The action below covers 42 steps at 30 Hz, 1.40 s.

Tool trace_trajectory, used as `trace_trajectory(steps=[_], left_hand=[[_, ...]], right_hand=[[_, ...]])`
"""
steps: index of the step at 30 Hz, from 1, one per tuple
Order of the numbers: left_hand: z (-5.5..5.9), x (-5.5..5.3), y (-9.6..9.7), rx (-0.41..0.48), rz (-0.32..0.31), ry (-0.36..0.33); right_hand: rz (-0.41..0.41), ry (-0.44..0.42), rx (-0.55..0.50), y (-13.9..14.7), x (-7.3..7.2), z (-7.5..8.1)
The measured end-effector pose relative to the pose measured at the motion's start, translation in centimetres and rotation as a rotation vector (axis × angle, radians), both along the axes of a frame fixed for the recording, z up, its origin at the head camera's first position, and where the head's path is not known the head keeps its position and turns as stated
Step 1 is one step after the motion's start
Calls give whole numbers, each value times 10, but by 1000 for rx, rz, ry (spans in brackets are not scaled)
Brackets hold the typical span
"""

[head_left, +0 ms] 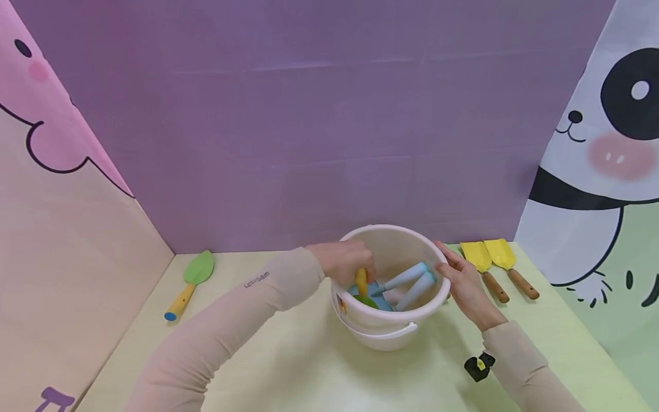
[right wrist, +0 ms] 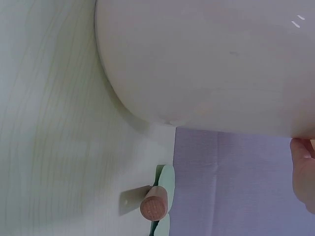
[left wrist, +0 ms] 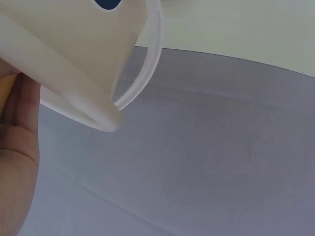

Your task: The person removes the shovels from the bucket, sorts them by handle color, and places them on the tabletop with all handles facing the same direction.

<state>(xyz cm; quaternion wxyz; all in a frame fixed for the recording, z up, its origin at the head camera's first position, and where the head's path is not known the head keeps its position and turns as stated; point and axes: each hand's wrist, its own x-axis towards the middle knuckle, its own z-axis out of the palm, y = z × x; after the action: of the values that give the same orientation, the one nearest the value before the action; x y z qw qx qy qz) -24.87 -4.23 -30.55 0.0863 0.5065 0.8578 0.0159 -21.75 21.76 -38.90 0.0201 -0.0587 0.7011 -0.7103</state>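
Head view: the yellow-handled shovel [head_left: 362, 282] is inside the white bucket [head_left: 386, 243], its green blade low beside two blue-handled shovels [head_left: 416, 293]. The left grip [head_left: 346, 260] holds the handle; the right grip [head_left: 465, 286] pinches the bucket's rim. To do this well, keep that handle fairly upright and the knuckles clear of the rim, while the right side steadies the bucket against tipping. On the tabletop [head_left: 288, 366], a green shovel [head_left: 198, 269] lies left, two yellow shovels [head_left: 500, 255] right.
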Motion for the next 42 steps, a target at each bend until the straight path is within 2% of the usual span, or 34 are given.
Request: trace_trajectory(steps=[6,10,17,22,27,35,38,42], left_hand=[[1,0,-7,17,7,-7],[4,-1,-13,42,16,14],[14,-2,-23,139,118,11],[18,-3,-34,267,164,-10],[10,-1,-47,421,189,-50],[-5,9,-62,682,377,-179],[-7,12,-65,750,430,-184],[-12,19,-69,824,466,-153]], right_hand=[[-8,-1,8,0,-2,0],[-7,2,16,-1,-4,-1],[-19,-13,10,-2,-5,-1],[-12,-6,10,-2,-5,-1],[-6,-6,9,0,-4,0],[5,-9,7,1,-2,2],[-2,-14,6,2,-1,2],[-5,-14,20,3,1,2]])
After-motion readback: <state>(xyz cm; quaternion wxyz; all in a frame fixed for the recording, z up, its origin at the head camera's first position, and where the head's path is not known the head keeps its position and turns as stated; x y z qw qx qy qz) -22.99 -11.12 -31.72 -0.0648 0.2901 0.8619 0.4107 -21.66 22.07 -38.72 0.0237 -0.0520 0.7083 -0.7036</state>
